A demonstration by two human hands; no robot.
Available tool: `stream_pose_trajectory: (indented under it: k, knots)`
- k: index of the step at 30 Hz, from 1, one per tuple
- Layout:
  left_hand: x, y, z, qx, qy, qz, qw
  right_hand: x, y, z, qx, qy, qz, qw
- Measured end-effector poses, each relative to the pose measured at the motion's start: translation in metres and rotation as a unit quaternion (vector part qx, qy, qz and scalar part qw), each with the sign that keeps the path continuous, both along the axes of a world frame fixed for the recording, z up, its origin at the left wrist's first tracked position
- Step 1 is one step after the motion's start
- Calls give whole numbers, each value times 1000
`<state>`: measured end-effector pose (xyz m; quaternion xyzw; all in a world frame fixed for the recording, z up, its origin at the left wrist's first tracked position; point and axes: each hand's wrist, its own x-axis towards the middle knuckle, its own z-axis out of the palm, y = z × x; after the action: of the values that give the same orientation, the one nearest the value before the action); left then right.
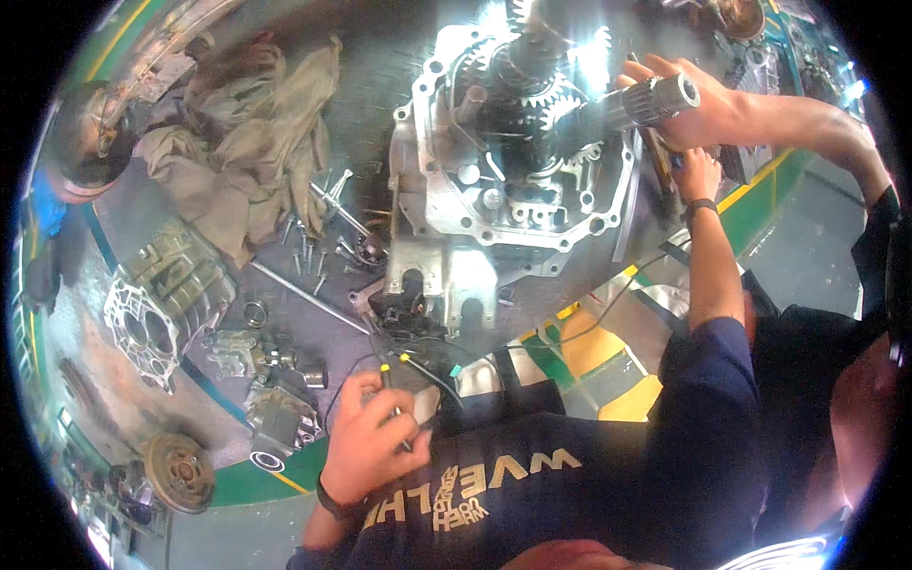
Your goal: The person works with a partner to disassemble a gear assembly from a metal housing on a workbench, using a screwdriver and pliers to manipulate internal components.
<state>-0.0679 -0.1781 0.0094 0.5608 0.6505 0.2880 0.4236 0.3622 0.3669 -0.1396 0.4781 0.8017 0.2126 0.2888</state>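
Observation:
My left hand [375, 442], with a dark band on its wrist, is closed around a slim dark piece with a yellow end [386, 372]. It is held in front of my dark shirt, near thin black cables. My right hand [698, 178] reaches forward beside the gearbox housing [461, 223]. Its fingers are curled at a small part with a bit of blue, too hidden to name. Just beyond it, a co-worker's hand [708, 104] rests behind the splined shaft [655, 100] that sticks out of the gears [532, 119].
A crumpled grey cloth [247, 142] lies at the far left. Several loose bolts [306, 252] and a long metal rod [309, 296] lie nearer. Cast housings [157, 304] stand along the left edge, with a round disc [179, 472] below. The co-worker's arm [826, 133] spans the right side.

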Motion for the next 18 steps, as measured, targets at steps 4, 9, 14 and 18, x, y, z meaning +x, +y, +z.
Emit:
stream_pose_trajectory:
  k: [4, 9, 14, 18]
  knots:
    - [-15, -6, -7, -20, 54, 21, 998, -30, -32, 47, 170, 308, -185, 918]
    - [-30, -4, -51, -26, 150, 106, 983, -55, -170, 96, -69, 656, -421, 623]
    - [-37, 3, -81, -30, 123, 135, 983, -99, -301, 173, -345, 725, -530, 271]
    - [-38, 3, -101, -30, 86, 129, 987, -165, -336, 179, -464, 689, -550, 85]
